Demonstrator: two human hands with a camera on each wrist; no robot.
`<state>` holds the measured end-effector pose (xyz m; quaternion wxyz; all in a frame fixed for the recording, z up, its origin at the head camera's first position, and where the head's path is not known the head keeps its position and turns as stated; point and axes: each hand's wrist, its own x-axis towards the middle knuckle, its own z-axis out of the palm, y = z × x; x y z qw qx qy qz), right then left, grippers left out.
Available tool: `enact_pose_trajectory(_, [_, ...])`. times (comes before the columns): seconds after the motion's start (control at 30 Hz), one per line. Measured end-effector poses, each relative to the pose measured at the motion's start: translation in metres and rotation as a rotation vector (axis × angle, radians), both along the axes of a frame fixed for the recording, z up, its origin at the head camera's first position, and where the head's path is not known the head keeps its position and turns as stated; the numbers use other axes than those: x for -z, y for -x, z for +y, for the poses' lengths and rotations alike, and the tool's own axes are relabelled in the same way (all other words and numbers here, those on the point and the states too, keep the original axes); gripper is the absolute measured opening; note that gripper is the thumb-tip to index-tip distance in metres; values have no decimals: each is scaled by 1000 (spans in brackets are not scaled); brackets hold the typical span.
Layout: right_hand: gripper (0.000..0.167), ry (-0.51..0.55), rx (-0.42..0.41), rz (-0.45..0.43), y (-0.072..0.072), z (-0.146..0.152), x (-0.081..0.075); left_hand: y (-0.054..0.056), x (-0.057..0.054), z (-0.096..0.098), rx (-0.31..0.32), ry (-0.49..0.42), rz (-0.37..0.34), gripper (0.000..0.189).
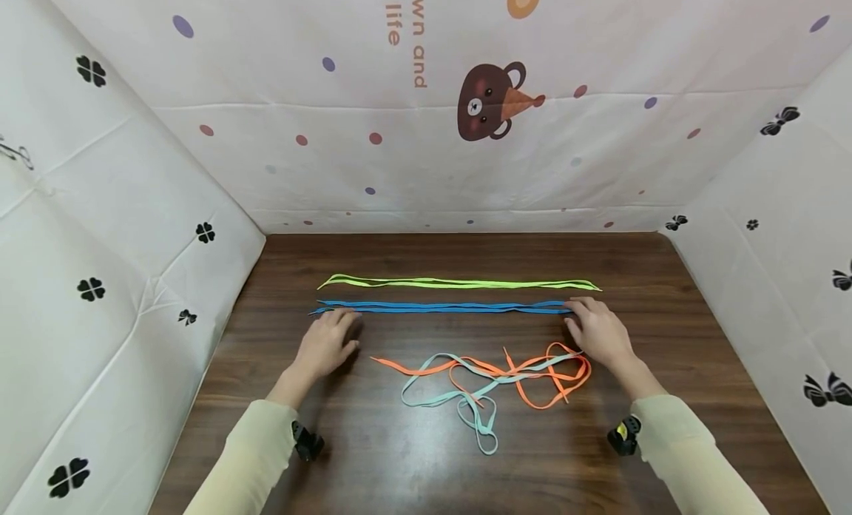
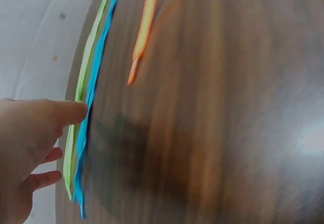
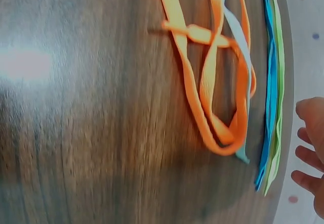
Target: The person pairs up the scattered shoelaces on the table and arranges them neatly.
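Note:
A blue shoelace (image 1: pixel 439 307), doubled into flat, straight strands, runs left to right across the table. My left hand (image 1: pixel 326 343) is at its left end, fingertips close by the strands, thumb apart from the fingers. In the left wrist view, the thumb (image 2: pixel 71 114) overlaps the blue strands. My right hand (image 1: pixel 602 336) is over the right end, its fingers loosely spread in the right wrist view. Behind lies a lime-green shoelace (image 1: pixel 459 283), also straightened. Nearer me, an orange shoelace (image 3: pixel 190 85) and a pale aqua shoelace (image 1: pixel 433 402) lie loosely tangled together.
The dark wood table (image 1: pixel 399 470) is bounded by a white printed cloth (image 1: pixel 266 160) at the back and similar cloth at both sides. Black wrist cameras sit on the left wrist and the right wrist, by the pale sleeves (image 1: pixel 256 441).

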<state>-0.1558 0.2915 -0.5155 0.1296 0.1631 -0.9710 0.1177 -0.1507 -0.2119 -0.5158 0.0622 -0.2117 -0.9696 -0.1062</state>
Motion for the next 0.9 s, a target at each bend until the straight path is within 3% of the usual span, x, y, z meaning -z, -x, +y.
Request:
enact_pose_trajectory(0.2, [36,7,-131,31,0,-23,1,-15,9,22,144,20,12,53])
enact_pose_trajectory(0.37, [39,3,-221,32,-1,-49,3,-23,15,35,218,62,-15,47])
enact_pose_trajectory(0.63, [35,25,-342,1,-10,-93,-3,-26,18,48,219,77,-31,24])
enact_pose_trajectory(0.9, [31,37,-440,-1,-21,-132,-1,-26,18,53,203,78,-40,20])
